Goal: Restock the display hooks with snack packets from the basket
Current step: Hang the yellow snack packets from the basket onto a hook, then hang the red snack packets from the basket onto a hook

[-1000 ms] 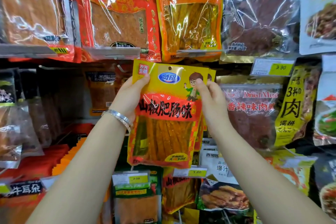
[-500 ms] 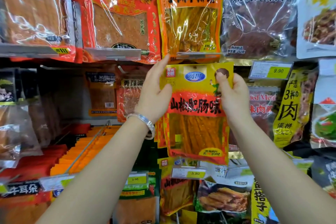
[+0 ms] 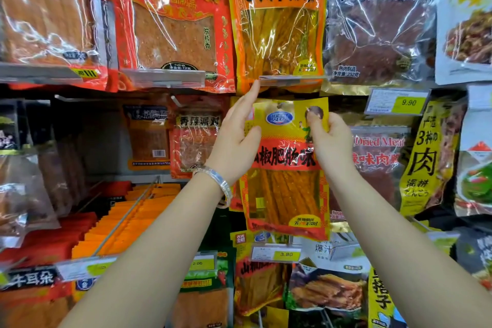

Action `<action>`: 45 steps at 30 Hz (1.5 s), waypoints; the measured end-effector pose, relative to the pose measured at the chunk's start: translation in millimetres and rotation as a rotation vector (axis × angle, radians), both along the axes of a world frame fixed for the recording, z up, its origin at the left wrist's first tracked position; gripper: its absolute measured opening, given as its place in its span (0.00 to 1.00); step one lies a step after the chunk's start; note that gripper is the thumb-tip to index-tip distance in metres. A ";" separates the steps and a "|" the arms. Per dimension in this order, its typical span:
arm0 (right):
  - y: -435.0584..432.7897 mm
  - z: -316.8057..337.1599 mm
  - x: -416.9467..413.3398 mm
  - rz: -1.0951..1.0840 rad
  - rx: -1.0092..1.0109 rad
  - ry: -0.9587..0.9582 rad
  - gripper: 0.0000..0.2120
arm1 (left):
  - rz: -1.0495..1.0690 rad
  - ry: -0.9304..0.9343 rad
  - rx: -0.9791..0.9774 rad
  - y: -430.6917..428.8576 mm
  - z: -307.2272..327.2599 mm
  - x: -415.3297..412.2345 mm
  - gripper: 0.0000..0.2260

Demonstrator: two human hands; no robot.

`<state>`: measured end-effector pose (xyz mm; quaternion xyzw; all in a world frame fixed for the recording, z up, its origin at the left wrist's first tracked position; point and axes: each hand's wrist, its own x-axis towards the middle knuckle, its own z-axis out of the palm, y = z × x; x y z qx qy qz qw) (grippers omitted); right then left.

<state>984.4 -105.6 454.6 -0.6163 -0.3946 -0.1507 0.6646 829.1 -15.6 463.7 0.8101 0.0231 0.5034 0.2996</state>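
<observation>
A: Where is the packet?

B: A yellow-and-red glossy plastic snack packet point(image 3: 287, 168) is held upright before the display's middle row, just under a clear price rail point(image 3: 290, 79). The right hand point(image 3: 330, 141) pinches its top right corner. The left hand point(image 3: 237, 138) keeps its fingers straight, thumb on the left edge.

A: How will it handle?

B: Probably light, floppy and slick. Grip the flat top seal.

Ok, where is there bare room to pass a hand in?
The dark recess left of the left hand, between the red packet and the clear packets at the left edge. Crowded: the top row of packets, and right of the yellow packet that the right hand pinches.
</observation>
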 end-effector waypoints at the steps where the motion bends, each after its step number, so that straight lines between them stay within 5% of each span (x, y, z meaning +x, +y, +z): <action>1: 2.6 -0.2 0.7 -0.049 -0.029 -0.033 0.17 | -0.012 0.006 -0.007 1.2 -1.5 0.3 0.31; 7: 11.2 -7.4 4.4 -0.340 -0.269 -0.266 0.10 | -0.064 0.020 -0.033 3.9 -4.8 1.9 0.33; 14: -11.3 -54.6 -18.9 -0.243 -0.401 -0.154 0.34 | -0.124 0.054 -0.157 -3.2 -38.8 -12.3 0.28; 17: -34.0 -98.1 -43.0 -0.136 -0.328 -0.074 0.21 | -0.163 0.081 -0.298 -11.0 -84.9 -30.4 0.22; 20: -60.2 -160.3 -71.9 0.055 -0.367 0.128 0.07 | -0.193 0.186 -0.493 -22.8 -150.2 -55.3 0.16; 25: -104.2 -294.6 -123.5 0.244 -0.690 0.382 0.07 | -0.112 0.577 -0.897 -52.6 -294.4 -127.9 0.08; 30: -165.9 -404.9 -190.8 0.434 -1.114 0.720 0.03 | 0.128 0.974 -1.320 -114.3 -424.2 -245.5 0.13; 33: -206.8 -450.8 -229.2 0.478 -1.365 0.927 0.04 | 0.274 1.017 -1.605 -176.0 -467.0 -312.8 0.06; 38: -284.5 -505.5 -292.1 0.603 -1.820 0.815 0.13 | 0.509 1.119 -1.706 -274.8 -492.9 -396.5 0.06; 41: -308.2 -514.8 -323.6 0.697 -1.992 0.514 0.13 | 0.606 1.224 -1.578 -323.6 -500.3 -433.1 0.08; 45: -291.5 -513.6 -345.3 0.751 -1.994 0.359 0.06 | 0.831 0.984 -1.704 -338.5 -502.9 -477.2 0.08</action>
